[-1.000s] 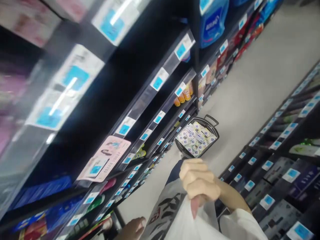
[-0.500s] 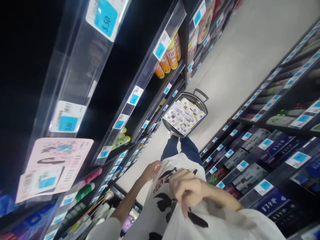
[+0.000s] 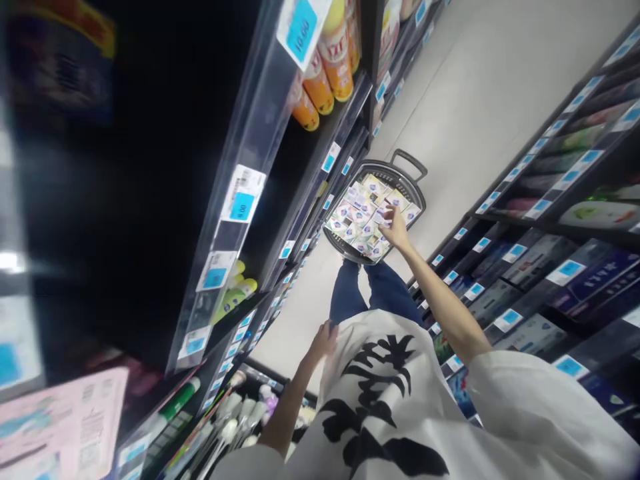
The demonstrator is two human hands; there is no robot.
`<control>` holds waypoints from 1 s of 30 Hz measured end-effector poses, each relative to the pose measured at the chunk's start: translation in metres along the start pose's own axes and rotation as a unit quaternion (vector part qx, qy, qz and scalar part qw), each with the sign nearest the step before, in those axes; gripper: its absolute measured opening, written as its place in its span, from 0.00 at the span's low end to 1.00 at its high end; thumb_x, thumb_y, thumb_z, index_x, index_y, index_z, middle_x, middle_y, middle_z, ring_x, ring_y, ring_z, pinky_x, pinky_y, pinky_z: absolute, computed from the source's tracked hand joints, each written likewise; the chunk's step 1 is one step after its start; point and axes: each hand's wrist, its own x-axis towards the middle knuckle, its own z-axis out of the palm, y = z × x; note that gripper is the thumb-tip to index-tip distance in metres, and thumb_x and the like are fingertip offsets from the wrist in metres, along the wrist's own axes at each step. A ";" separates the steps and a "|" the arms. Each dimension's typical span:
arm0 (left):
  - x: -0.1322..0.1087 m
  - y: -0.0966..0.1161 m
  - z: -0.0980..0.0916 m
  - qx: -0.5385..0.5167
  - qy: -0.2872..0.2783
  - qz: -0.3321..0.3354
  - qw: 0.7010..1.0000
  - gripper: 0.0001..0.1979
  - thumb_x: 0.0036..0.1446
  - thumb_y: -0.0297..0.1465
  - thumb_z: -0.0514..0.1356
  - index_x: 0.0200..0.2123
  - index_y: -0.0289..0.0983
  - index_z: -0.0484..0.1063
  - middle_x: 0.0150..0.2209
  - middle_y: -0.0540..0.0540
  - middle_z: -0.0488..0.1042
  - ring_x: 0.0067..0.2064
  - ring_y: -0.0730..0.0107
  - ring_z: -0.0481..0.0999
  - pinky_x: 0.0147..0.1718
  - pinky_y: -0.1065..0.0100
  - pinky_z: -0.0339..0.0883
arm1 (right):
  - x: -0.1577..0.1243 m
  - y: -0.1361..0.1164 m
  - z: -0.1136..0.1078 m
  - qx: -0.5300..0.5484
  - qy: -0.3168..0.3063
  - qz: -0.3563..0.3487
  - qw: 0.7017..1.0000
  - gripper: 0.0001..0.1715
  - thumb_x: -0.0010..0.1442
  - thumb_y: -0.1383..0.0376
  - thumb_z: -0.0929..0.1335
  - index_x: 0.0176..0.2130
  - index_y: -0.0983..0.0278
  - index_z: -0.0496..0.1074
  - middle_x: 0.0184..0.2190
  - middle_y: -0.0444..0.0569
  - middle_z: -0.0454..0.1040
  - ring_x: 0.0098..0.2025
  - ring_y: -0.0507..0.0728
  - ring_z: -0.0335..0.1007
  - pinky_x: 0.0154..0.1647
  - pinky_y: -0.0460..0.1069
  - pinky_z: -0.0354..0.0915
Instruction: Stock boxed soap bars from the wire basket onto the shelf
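A dark shopping basket (image 3: 373, 259) stands on the floor at my feet, filled with several small printed boxes (image 3: 357, 203) in white and yellow with purple marks. My right hand (image 3: 395, 227) reaches down over the boxes at the basket's right side, fingers apart; whether the fingertips touch a box I cannot tell. Beside my thigh, at the hem of my white shirt (image 3: 370, 413) with black print, hangs my left hand (image 3: 325, 340). Its fingers point loosely down and nothing shows in them.
A shelf rack rises close on the left, with orange spray cans (image 3: 320, 73), yellow-green bottles (image 3: 235, 297) and a pink card (image 3: 65, 427). Another shelf rack with boxed goods (image 3: 595, 280) lines the right. The pale aisle floor (image 3: 480, 100) runs between them.
My right hand has let go of the shirt front and stretched down to the boxes in the basket. My left hand stays near the shirt hem. The view has shifted closer to the left shelf.
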 end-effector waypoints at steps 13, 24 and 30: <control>0.129 0.071 -0.004 0.213 -0.119 -0.083 0.966 0.58 0.63 0.53 0.63 0.77 0.22 0.36 0.68 0.13 0.63 0.67 0.32 0.71 0.62 0.52 0.66 | 0.049 0.134 0.068 -0.223 -0.038 0.129 0.965 0.49 0.57 0.72 0.69 0.72 0.73 0.50 0.73 0.69 0.56 0.70 0.72 0.54 0.69 0.67 0.59; 0.133 0.072 -0.012 0.216 -0.075 -0.066 0.971 0.58 0.62 0.54 0.62 0.77 0.24 0.38 0.68 0.16 0.62 0.66 0.34 0.71 0.61 0.52 0.67 | 0.016 0.120 0.042 -0.230 -0.035 0.122 0.965 0.36 0.65 0.51 0.70 0.61 0.72 0.65 0.62 0.71 0.69 0.63 0.76 0.63 0.62 0.64 0.63; 0.093 0.102 -0.030 0.191 -0.035 0.023 0.981 0.33 0.69 0.37 0.55 0.72 0.29 0.58 0.70 0.22 0.63 0.70 0.37 0.67 0.66 0.48 0.63 | -0.070 0.015 -0.047 -0.099 -0.101 0.200 0.969 0.29 0.71 0.47 0.64 0.36 0.69 0.76 0.32 0.59 0.80 0.40 0.62 0.77 0.40 0.50 0.67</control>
